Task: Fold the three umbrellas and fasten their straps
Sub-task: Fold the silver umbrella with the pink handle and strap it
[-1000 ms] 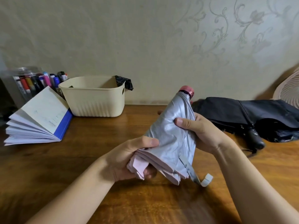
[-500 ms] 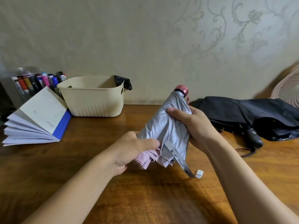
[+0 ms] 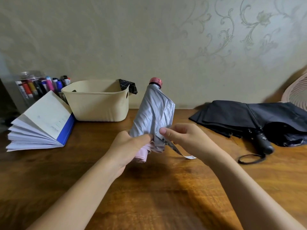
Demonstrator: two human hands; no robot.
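Far left of the left grip, a jar of markers (image 3: 33, 85) stands half hidden behind a fanned-open book (image 3: 43, 123). Next to the book is a cream basket (image 3: 98, 105) with dark checked cloth (image 3: 128, 86) over its rim; the rest of that cloth is out of sight inside. The left grip (image 3: 131, 146) is closed round the lower end of the grey umbrella (image 3: 152, 113), bunching its pink-lined folds, and the handle is hidden in the palm. The umbrella stands nearly upright above the surface (image 3: 149, 188), pink cap (image 3: 156, 81) on top. Just right of it, the right grip (image 3: 184, 138) pinches the strap (image 3: 179, 151) where it leaves the canopy; the strap's white-tabbed end hangs loose below the wrist, with the fingers behind it unseen. Half a second ago this grip wrapped the canopy's middle — it has dropped to the hem, and the umbrella is more upright. Well right of it, a black umbrella (image 3: 240, 117) lies unfolded, and a pale fan (image 3: 297, 95) is cut off by the frame edge.
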